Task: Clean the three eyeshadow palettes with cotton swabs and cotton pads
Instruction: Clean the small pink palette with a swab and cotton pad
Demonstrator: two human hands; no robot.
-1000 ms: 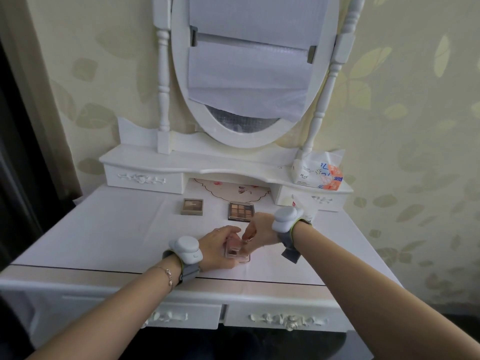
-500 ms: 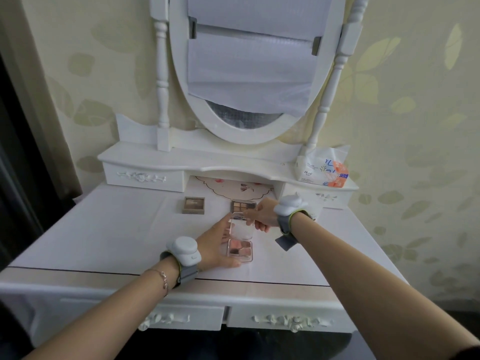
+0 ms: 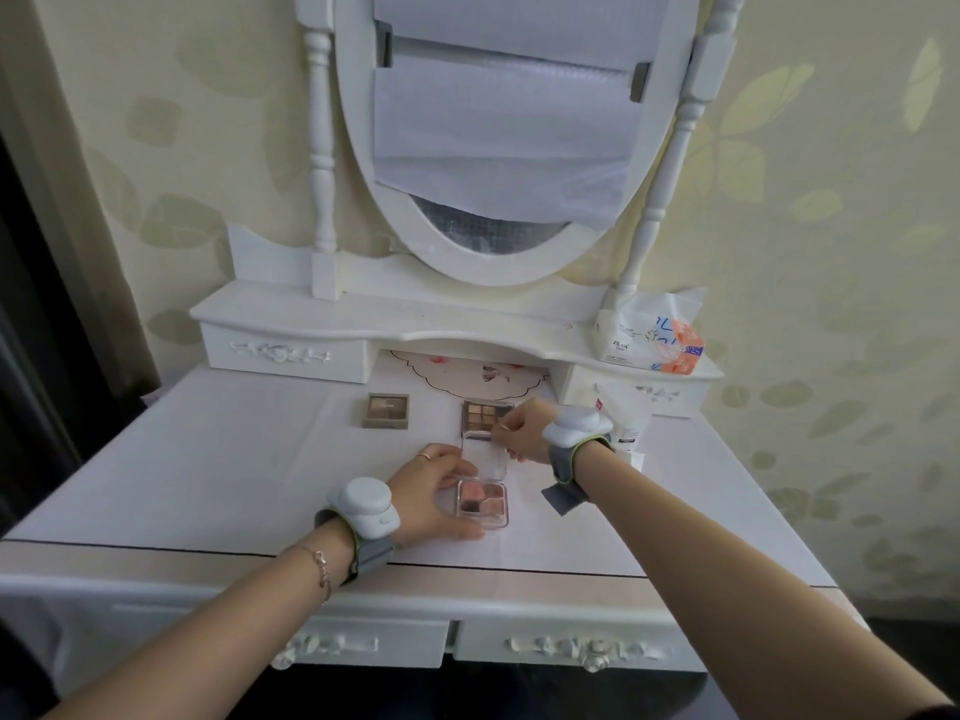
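The small clear plastic eyeshadow palette with pink and brown colours is held down on the white dressing table by the left hand, with the fingers spread along its left side. Its clear lid is laid open flat towards the mirror, and the far corner of the lid is pinched by the right hand. A thin stick, maybe a cotton swab, seems to be kept in that same hand, but it is too small to be sure.

The lid could be bent back too far and snapped at the hinge if it is pushed harder. The soft powder could be cracked or smeared if the case is pressed or slid.

Just behind the lid, the open square palette with brown and gold colours is partly hidden by the right hand and could be bumped. The shut brown square palette is well apart to the left. A white tube stands just beside the right wrist and could be knocked over. A tissue pack with orange marks is up on the shelf, out of the way
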